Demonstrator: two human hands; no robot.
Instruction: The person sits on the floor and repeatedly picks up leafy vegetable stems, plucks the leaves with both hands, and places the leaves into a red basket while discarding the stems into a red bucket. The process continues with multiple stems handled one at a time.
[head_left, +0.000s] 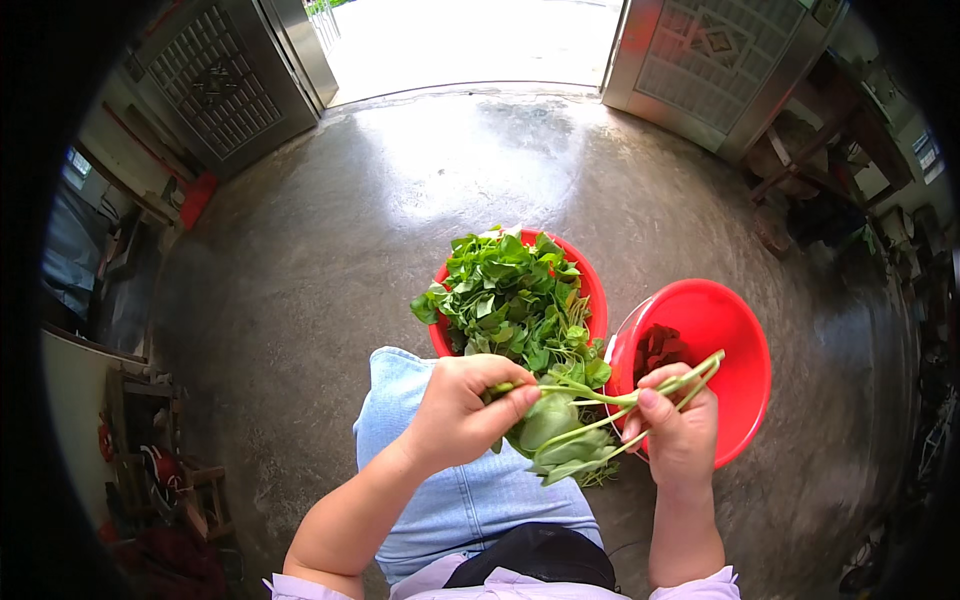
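Note:
My left hand (480, 405) pinches the tip end of a leafy green sprig (555, 424) between thumb and fingers, over my lap. Several pale green stems of it run to my right hand (675, 416), which grips them near their thick ends. Beyond my left hand, a red plastic basin (596, 289) on the floor is heaped with green leafy stems (510, 292). To its right, beside my right hand, stands a red plastic bucket (731, 360) with a white handle and some dark reddish matter inside. More thin green stems (600, 469) show below the sprig, partly hidden.
The concrete floor (315, 300) surrounds the basin and bucket. Ahead, metal doors (225, 82) stand apart at a bright doorway. Wooden furniture (825, 150) is at the right; at the lower left are a small wooden stool (210, 499) and a red object (161, 469).

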